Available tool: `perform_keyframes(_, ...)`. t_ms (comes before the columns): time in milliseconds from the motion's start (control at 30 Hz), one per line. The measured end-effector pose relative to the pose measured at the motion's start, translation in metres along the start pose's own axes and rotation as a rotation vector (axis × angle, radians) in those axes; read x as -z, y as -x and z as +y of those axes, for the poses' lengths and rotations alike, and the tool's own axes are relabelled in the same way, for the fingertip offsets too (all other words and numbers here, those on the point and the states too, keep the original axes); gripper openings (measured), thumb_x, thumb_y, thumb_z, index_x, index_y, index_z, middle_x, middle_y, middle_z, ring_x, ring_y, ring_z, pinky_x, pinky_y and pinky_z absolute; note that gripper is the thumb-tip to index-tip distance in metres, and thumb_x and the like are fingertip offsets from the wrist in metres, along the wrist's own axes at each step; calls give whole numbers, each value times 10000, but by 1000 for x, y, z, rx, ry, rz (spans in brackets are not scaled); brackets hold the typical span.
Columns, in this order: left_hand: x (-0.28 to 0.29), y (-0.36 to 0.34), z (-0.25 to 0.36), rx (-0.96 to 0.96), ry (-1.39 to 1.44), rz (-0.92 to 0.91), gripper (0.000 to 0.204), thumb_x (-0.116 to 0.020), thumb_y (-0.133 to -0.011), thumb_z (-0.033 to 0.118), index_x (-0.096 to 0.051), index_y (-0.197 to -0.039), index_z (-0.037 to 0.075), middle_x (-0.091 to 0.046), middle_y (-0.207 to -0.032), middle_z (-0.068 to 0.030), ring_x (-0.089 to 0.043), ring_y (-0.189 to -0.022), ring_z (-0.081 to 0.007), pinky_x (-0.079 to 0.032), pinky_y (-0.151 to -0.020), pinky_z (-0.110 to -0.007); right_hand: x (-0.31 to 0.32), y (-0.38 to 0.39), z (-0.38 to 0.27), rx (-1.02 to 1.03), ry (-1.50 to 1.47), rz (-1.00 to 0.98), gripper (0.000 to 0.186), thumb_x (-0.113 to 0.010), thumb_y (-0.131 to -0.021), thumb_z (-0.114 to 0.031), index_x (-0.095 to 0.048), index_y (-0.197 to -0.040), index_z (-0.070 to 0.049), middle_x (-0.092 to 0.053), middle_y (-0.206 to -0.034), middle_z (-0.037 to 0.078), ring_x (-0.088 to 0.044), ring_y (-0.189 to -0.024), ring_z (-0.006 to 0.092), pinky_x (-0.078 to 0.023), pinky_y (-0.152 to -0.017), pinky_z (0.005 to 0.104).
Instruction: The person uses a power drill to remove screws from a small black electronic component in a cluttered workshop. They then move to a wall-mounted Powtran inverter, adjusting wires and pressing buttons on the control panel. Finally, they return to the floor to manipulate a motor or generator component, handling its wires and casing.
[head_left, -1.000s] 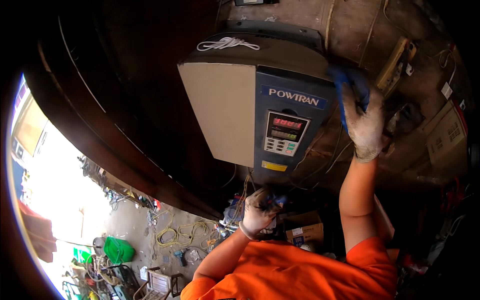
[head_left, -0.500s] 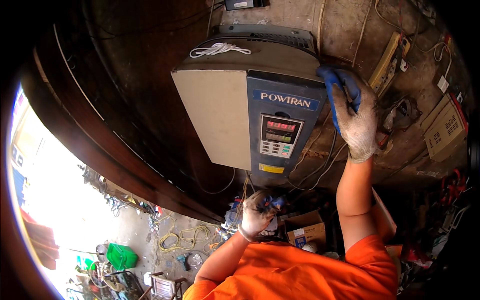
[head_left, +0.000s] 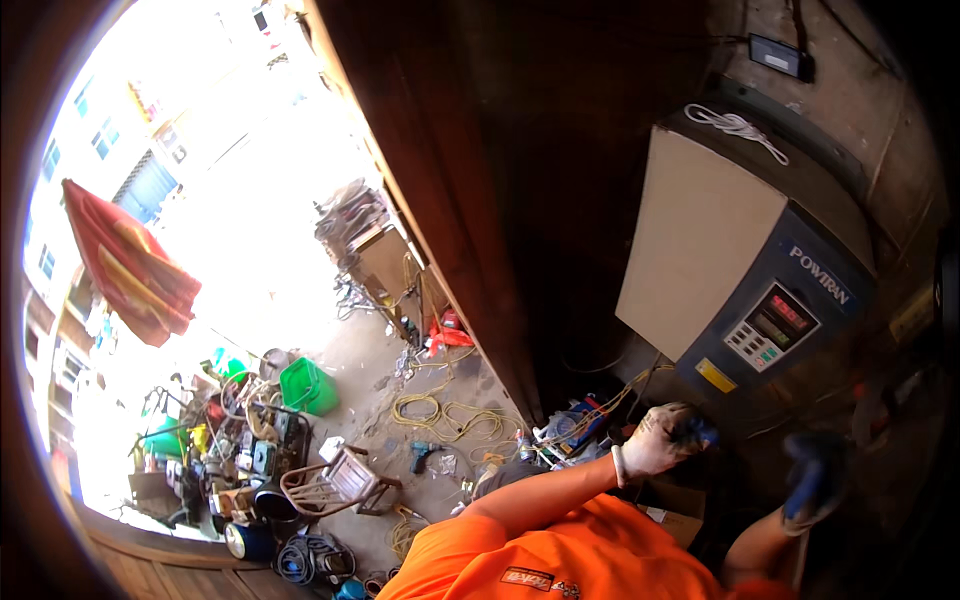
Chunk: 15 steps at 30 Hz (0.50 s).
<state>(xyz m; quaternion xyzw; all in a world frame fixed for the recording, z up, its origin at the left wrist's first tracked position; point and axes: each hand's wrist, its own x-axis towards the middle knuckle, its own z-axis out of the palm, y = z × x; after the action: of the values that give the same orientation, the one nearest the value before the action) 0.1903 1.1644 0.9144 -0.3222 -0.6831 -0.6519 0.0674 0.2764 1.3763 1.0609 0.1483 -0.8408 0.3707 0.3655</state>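
Observation:
My left hand, in a pale glove with dark blue patches, is curled below a wall-mounted beige and dark blue electrical unit; any contents are hidden. My right hand, blue-gloved and blurred, is low at the unit's right, apparently clear of it. Its fingers are indistinct. The unit has a keypad with a lit red display, a yellow label and a coiled white cord on top.
An open doorway's dark wooden edge is at left. Outside are a red flag, green bucket, metal chair, piled machinery and yellow cables on the floor. A cardboard box lies below my left hand.
My view has swung left toward the doorway. My right hand has come down from the unit's upper right side to below it. My left hand remains curled low.

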Motion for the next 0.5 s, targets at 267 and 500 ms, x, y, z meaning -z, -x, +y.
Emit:
perform_keyframes(267, -4, -6, 12, -44, 52, 43, 277, -778, -741, 191, -627, -889, 11, -615, -823, -158, -601, -767, -327, -487, -673, -391, -45, 21, 22, -105, -128, -570, 483, -761, -831, -212, -586, -1223, 9, -654, -1060, 204, -653, -753, 222, -513, -669, 305)
perform_keyframes(500, -8, -5, 12, 63, 204, -48, 241, -740, -822, 179, -641, -932, -11, -639, -813, -135, -612, -722, -262, -497, -667, -353, -53, 31, 12, -408, -236, -441, 217, -696, -880, -173, -675, -979, 18, -678, -823, 129, -649, -708, 207, -498, -649, 317)
